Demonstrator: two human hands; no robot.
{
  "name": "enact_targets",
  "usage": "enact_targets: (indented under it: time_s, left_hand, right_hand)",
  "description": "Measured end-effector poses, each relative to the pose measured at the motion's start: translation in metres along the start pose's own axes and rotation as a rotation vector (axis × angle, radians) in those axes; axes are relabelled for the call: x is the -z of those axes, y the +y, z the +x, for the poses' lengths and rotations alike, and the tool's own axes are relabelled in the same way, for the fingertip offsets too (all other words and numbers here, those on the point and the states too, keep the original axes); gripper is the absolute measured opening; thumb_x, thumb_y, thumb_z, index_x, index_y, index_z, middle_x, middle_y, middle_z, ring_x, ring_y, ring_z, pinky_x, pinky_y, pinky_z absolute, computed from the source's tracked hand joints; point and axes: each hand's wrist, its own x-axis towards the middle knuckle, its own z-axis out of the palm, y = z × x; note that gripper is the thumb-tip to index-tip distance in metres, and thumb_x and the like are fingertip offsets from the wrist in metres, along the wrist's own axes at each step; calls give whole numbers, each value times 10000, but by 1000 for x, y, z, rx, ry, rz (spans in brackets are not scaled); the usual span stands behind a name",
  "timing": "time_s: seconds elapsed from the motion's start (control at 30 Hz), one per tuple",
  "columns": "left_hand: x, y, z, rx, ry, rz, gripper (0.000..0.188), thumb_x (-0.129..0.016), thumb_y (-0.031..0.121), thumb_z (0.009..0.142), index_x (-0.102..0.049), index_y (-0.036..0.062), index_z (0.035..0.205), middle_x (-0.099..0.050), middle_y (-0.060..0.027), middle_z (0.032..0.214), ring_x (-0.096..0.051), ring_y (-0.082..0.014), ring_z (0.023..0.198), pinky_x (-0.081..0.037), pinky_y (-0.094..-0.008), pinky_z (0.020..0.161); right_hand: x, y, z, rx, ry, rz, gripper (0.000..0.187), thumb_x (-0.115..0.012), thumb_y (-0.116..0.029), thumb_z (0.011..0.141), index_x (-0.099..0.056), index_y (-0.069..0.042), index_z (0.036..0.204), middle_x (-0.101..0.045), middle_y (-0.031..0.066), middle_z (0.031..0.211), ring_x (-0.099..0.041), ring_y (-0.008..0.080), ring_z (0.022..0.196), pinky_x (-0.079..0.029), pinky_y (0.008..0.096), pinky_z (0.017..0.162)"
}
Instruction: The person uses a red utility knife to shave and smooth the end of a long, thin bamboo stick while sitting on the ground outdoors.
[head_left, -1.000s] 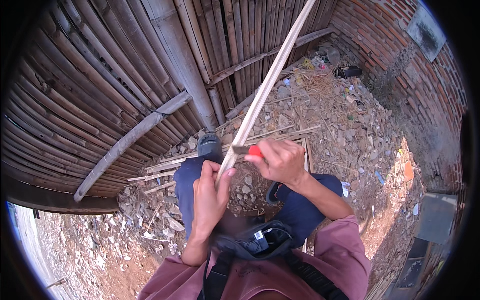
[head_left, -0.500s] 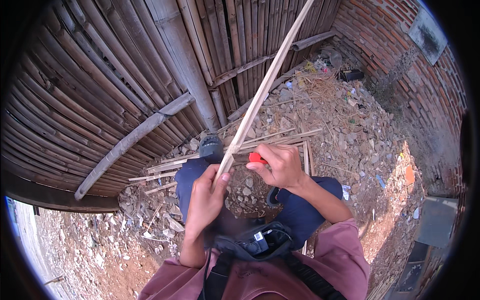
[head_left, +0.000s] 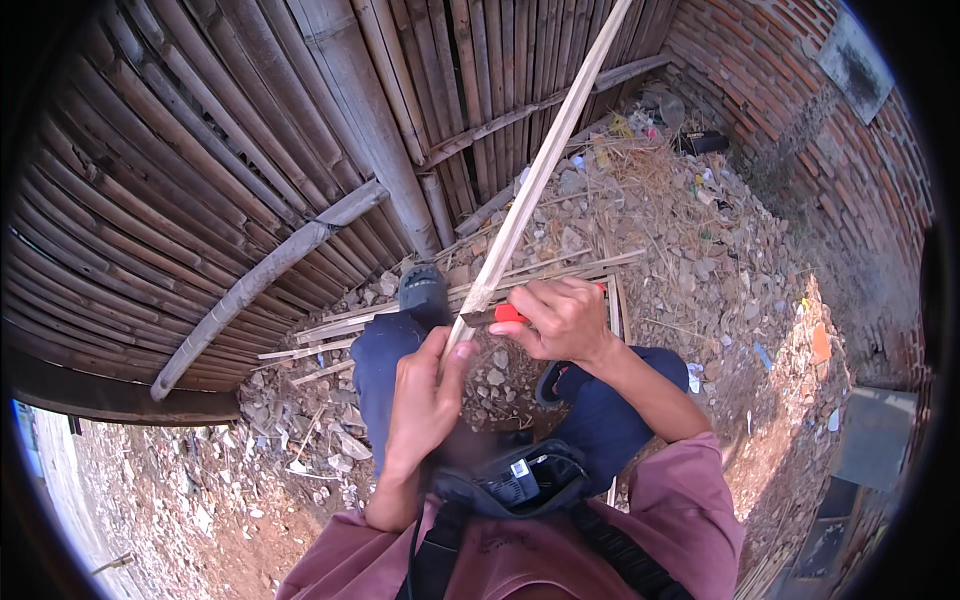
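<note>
Gripped in the left hand [head_left: 425,395], between thumb and fingers: a long, pale wooden strip [head_left: 528,210], slanting up and to the right across the bamboo wall [head_left: 250,120] and out of view at the top. Closed in the right hand [head_left: 565,318]: a knife [head_left: 510,314] with a red handle and a dark blade, set across the strip just beyond the left thumb. Close to each other but not touching, with blade and strip between. Cannot tell the depth of any cut.

Chief hazard, in judgement: injury to the left thumb, from a slip of the blade toward the body or a sudden give in the wood. Also possible: splitting along the grain, from too steep a bite; twisting of the strip, from a one-handed hold low on so long a length. Cannot tell of any support at the far end.

Noted below: loose sticks [head_left: 612,262] on rubble [head_left: 690,255], near the boot [head_left: 422,288]. Possible upset of footing there, from shifting stones.
</note>
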Motion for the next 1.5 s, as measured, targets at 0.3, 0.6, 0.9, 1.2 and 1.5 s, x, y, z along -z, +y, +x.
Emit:
enact_targets:
  time_s: [0.3, 0.6, 0.9, 1.2, 1.5]
  left_hand:
    - [14, -3, -19, 55, 34, 51, 219, -572, 178, 1108, -688, 4, 1042, -548, 32, 677, -474, -39, 604, -381, -250, 537]
    - [7, -5, 5, 191, -118, -255, 227, -554, 220, 1130, -646, 13, 1117, -490, 57, 726, -426, -25, 582, -388, -214, 515]
    - [-14, 2, 7, 68, -293, -248, 248, -556, 196, 1130, -594, -40, 1195, -575, -9, 790, -548, -69, 629, -527, -262, 601]
    - [13, -5, -7, -31, -76, 75, 252, -514, 196, 1138, -653, 16, 1027, -588, -15, 666, -526, -87, 562, -417, -278, 538]
    - [-2, -19, -2, -85, 75, 93, 218, -538, 158, 1116, -664, 9, 1018, -599, -52, 637, -578, -128, 565, -438, -304, 552]
  right_hand:
    - [57, 93, 26, -870, 255, -119, 505, -483, -489, 1125, -672, -64, 928, -564, 109, 585, -600, 340, 539, -427, 427, 554]
    - [18, 61, 2, -717, 81, 1062, 451, -531, -486, 1114, -660, -56, 1151, -512, -49, 775, -453, 41, 691, -312, 232, 574]
    - [26, 47, 23, -780, 85, 1238, 265, -694, -290, 1064, -741, -29, 1075, -632, -48, 793, -446, 3, 583, -311, 213, 516]
    - [22, 60, 33, -741, 54, 1046, 356, -628, -371, 1088, -697, -22, 1095, -657, 24, 855, -585, 76, 749, -465, 291, 675]
    - [-9, 19, 9, -273, 5, 166, 379, -647, -425, 1041, -636, -54, 965, -650, 135, 707, -662, 360, 600, -481, 450, 550]
